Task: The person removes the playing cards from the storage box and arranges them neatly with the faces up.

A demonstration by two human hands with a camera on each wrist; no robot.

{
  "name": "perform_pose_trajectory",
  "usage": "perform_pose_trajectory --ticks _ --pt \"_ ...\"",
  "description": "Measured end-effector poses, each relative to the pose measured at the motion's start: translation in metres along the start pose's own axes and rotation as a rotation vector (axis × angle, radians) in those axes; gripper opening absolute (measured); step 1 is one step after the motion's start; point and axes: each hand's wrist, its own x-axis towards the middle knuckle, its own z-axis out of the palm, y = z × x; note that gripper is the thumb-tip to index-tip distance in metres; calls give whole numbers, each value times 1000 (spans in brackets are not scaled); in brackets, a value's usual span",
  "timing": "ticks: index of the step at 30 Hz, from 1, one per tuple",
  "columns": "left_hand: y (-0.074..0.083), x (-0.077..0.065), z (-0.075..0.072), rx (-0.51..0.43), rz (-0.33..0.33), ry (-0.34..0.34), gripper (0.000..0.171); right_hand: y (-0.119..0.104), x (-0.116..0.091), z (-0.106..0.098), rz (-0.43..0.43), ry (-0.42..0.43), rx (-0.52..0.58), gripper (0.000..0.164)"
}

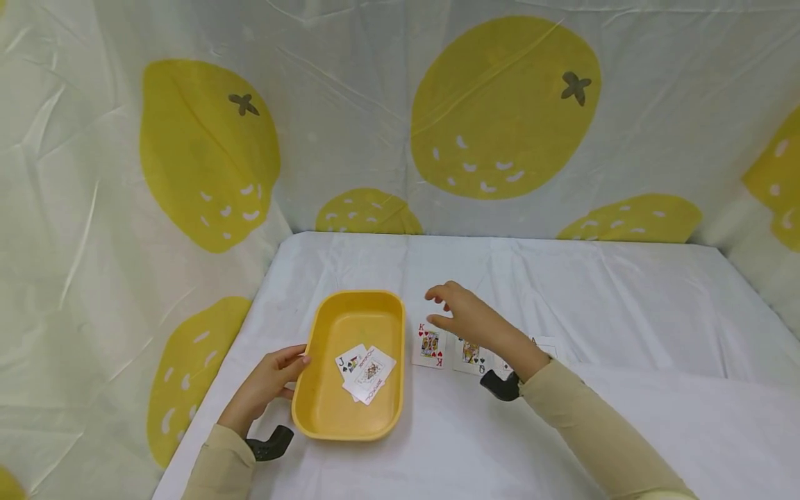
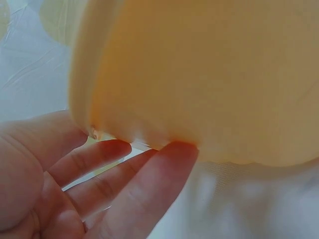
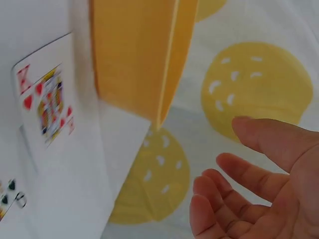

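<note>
At its left rim, my left hand (image 1: 270,382) grips a yellow plastic tray (image 1: 387,302), thumb and fingers on the edge. A joker card (image 1: 370,375) lies in the tray, partly over a jack of spades (image 1: 347,359). My right hand (image 1: 469,316) hovers just right of the tray with nothing between its spread, loosely bent fingers. Below that hand, face up on the table, is a king of hearts (image 1: 429,347). Beside it lies a queen of spades (image 1: 470,355). Farther right, an ace (image 1: 548,343) and another card are partly hidden by the right forearm.
A white cloth covers the table (image 1: 625,298). Fabric printed with large yellow lemons (image 1: 506,104) hangs behind and at both sides. Dark wrist mounts (image 1: 270,444) stick out from both sleeves.
</note>
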Motion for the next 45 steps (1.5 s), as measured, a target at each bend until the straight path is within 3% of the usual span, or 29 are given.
perform_pose_trajectory --ticks 10,16,19,23,27,33,37,45 --pt "1 -1 0 4 2 -3 53 -78 46 42 -42 -138 -133 45" --pt "2 -2 0 1 9 -12 52 -106 66 69 -28 -203 -262 46" --pt "2 -2 -1 9 21 -17 52 -114 71 82 28 -222 -273 42" --pt "3 -2 -3 11 20 -9 53 -117 75 99 147 -285 -310 37" --pt "3 -3 -3 4 15 2 54 -115 76 115 242 -375 -478 37" --pt "2 -3 -2 7 16 16 53 -106 77 128 384 -481 -680 53" --pt "1 -2 0 1 4 22 49 -101 78 133 433 -500 -716 55" --pt "2 -2 0 7 3 25 50 -93 85 144 476 -490 -662 59"
